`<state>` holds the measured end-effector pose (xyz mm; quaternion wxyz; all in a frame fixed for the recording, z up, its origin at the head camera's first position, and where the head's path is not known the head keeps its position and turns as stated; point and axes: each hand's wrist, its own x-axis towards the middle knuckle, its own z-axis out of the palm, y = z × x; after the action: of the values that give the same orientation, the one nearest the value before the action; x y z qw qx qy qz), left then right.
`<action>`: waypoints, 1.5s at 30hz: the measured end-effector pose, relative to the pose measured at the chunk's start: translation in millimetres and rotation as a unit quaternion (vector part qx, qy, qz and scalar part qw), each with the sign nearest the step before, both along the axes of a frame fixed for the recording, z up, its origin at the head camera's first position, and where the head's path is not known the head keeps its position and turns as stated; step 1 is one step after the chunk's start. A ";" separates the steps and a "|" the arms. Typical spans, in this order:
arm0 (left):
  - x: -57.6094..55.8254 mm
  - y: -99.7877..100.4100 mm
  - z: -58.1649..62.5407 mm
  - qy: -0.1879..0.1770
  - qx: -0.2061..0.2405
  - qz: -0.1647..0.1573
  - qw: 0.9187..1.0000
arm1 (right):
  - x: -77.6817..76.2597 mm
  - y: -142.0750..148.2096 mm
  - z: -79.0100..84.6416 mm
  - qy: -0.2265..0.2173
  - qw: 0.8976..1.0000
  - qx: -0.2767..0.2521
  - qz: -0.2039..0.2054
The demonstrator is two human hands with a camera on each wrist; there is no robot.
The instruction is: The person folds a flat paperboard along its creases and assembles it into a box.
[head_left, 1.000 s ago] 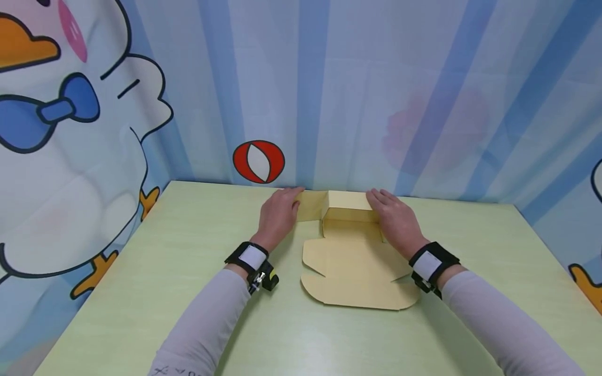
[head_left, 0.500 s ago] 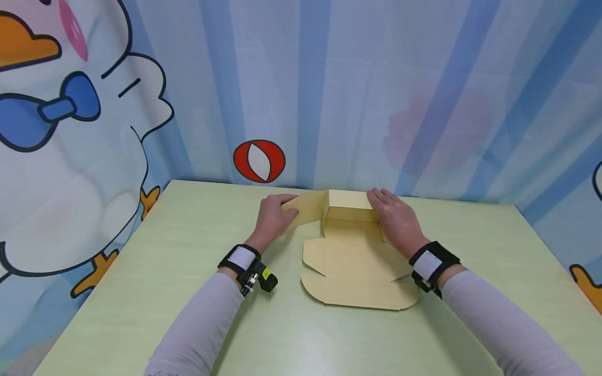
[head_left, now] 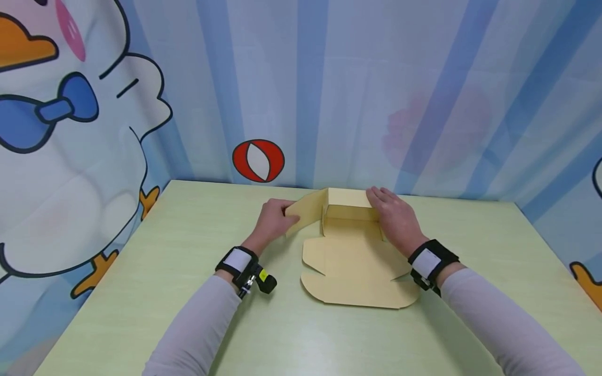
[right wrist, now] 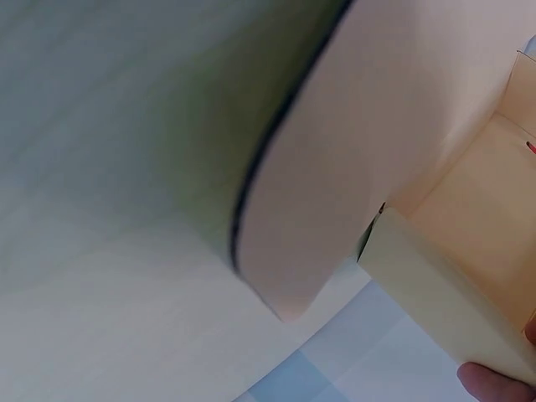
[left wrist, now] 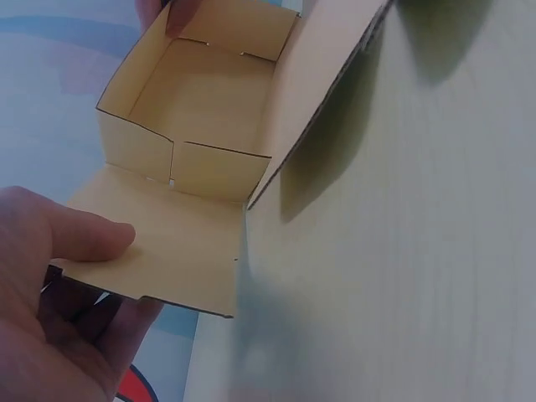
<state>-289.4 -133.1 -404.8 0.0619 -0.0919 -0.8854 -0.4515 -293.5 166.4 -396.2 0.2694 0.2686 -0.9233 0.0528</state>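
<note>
A partly folded cardboard box (head_left: 351,213) lies at the back of the table, its long lid panel (head_left: 359,271) spread flat toward the front. My left hand (head_left: 274,222) pinches the box's left side flap (head_left: 308,208), thumb on the inner face and fingers behind, as the left wrist view shows. That flap (left wrist: 172,239) sticks outward from the slotted left wall (left wrist: 201,167). At the right end, my right hand (head_left: 395,216) grips the box's side wall. In the right wrist view, a fingertip (right wrist: 494,385) lies against the wall's outer face; most of that hand is out of frame.
The pale green table (head_left: 226,334) ends at a striped blue curtain (head_left: 348,94) right behind the box. A cartoon bird (head_left: 70,172) is printed on the curtain at the left. Each wrist wears a black strap, the left one (head_left: 242,261) carrying a small camera.
My left hand has come down and back toward me from the table's far edge, now pinching the side flap and angling it forward. The right hand has stayed in place on the box.
</note>
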 end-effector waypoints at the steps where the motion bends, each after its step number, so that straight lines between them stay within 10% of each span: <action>1: 0.8 0.8 1.0 -0.004 0.001 -0.002 1.000 | 0.0 -0.4 0.3 -0.001 1.000 -0.001 -0.001; 45: 21.6 41.1 17.4 -0.082 0.039 -0.001 0.996 | -0.4 -5.4 2.1 -0.010 1.000 0.001 -0.023</action>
<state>-267.8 -92.0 -387.3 -0.0082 -0.0527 -0.8693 -0.4913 -293.9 161.1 -394.0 0.2611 0.2472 -0.9319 0.0483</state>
